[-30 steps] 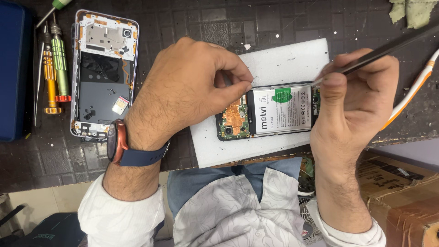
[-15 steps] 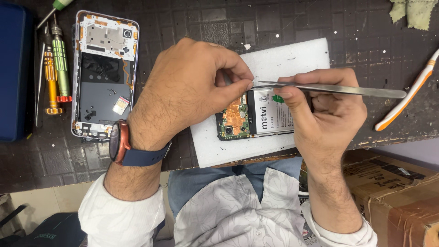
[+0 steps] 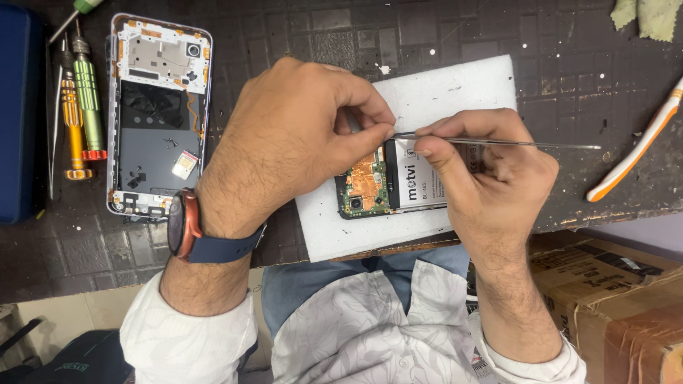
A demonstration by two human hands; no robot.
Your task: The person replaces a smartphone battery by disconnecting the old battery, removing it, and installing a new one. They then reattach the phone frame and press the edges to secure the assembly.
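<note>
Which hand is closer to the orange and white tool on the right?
Right. The right hand sits just left of the orange and white tool; the left hand lies farther left, beyond it.

Both hands cover most of the opened phone point(image 3: 388, 186).

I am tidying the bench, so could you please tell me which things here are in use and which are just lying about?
In use:
left hand
right hand
tweezers
opened phone
white foam pad

Lying about:
phone back frame
green screwdriver
orange screwdriver
orange-and-white pry tool
cardboard box
</note>
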